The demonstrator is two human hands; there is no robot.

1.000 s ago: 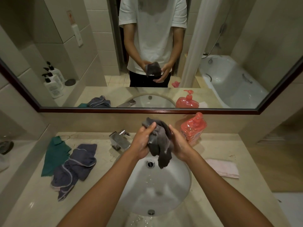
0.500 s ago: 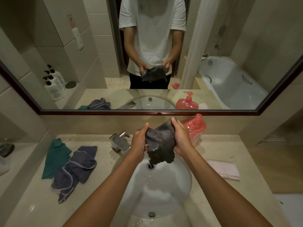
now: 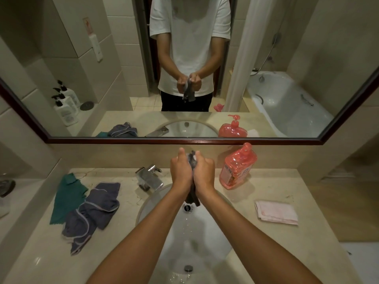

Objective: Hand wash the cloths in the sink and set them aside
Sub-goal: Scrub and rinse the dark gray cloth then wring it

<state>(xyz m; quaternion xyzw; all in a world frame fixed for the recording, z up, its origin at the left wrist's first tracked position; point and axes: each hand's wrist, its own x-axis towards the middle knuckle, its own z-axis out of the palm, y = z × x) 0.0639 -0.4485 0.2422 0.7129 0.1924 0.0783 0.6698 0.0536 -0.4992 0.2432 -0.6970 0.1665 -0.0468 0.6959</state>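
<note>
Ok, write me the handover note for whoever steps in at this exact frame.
Left hand and right hand both grip the dark grey cloth, bunched between them over the sink; its tail hangs near the drain.
Green cloth and blue-grey cloth lie on the counter left of the tap; pink cloth on the right.
Left: finish the grey cloth and set it aside. Which others are washed, cannot tell.

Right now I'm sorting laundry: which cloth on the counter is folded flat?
The pink cloth, alone right of the sink. The green cloth lies spread out and the blue cloth is crumpled, both left.
</note>
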